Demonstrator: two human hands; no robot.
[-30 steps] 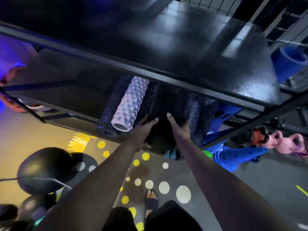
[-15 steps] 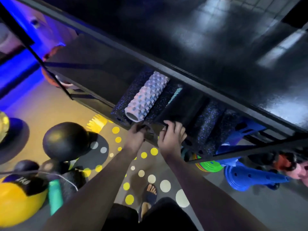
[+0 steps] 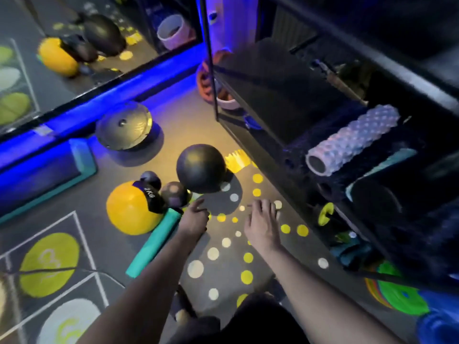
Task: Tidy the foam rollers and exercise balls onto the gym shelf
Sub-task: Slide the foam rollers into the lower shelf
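Teal roller (image 3: 154, 244) by L hand (image 3: 195, 219), fingers (image 3: 198, 203) loose.

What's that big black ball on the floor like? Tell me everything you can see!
The big black ball is round, smooth and faintly shiny, maybe rubber. It rests on the floor beside the gym shelf, not on it yet. A smaller dark ball sits right beside it, lower left. The left hand hovers close below without touching it.

Floor (image 3: 178, 125): dark grey, scattered with yellow and white dots.
Light strip (image 3: 99, 105): blue, along the mirror base.
Step platform (image 3: 84, 155): teal-edged, beside the strip.
Numbered circle (image 3: 49, 264): yellow-green, inside white grid lines.
Weight plate (image 3: 402, 296): green, lower right.
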